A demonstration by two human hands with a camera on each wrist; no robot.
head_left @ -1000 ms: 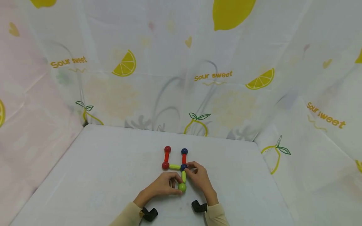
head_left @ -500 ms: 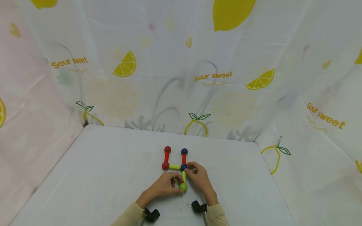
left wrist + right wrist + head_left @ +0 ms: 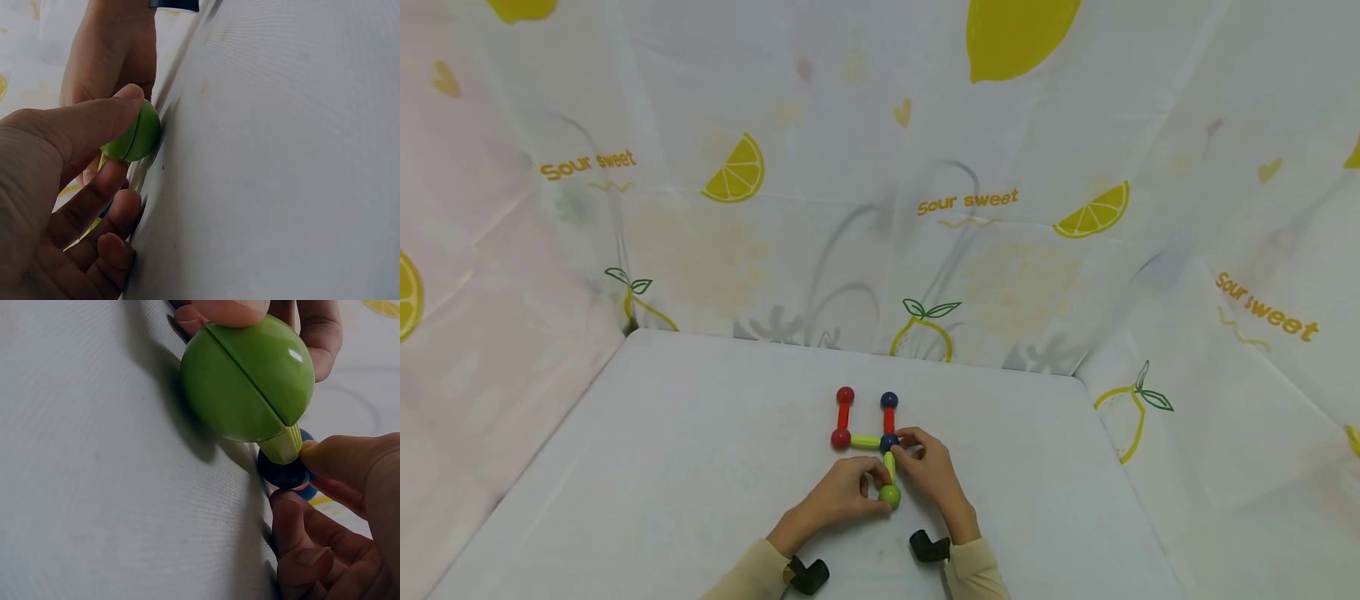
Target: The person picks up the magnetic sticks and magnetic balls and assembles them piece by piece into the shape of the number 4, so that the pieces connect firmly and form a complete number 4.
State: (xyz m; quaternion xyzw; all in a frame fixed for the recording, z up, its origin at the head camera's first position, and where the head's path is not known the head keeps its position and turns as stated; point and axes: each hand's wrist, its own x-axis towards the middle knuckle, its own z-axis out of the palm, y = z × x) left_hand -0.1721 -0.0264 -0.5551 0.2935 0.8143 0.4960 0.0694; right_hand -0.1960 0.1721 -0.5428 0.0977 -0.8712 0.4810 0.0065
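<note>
My left hand (image 3: 841,493) pinches a green ball (image 3: 890,497) between thumb and index finger; in the left wrist view its thumb lies over the green ball (image 3: 145,132). From that ball a yellow-green rod (image 3: 890,467) runs up to a dark blue ball (image 3: 889,442). The fingers of my right hand (image 3: 928,471) pinch this blue ball. In the right wrist view the green ball (image 3: 250,378) fills the foreground, with the blue ball (image 3: 281,474) behind it. A second yellow-green rod (image 3: 866,442) leads left to a red ball (image 3: 841,438).
Red rods stretch away from the near red and blue balls to a far red ball (image 3: 846,396) and a far blue ball (image 3: 889,400). All lie on a white-covered table (image 3: 700,467). Lemon-printed cloth (image 3: 842,167) hangs behind and at both sides.
My left hand and the green ball have shifted slightly to the right, so the rod at the green ball leans a little. My right hand stays on the blue ball.
</note>
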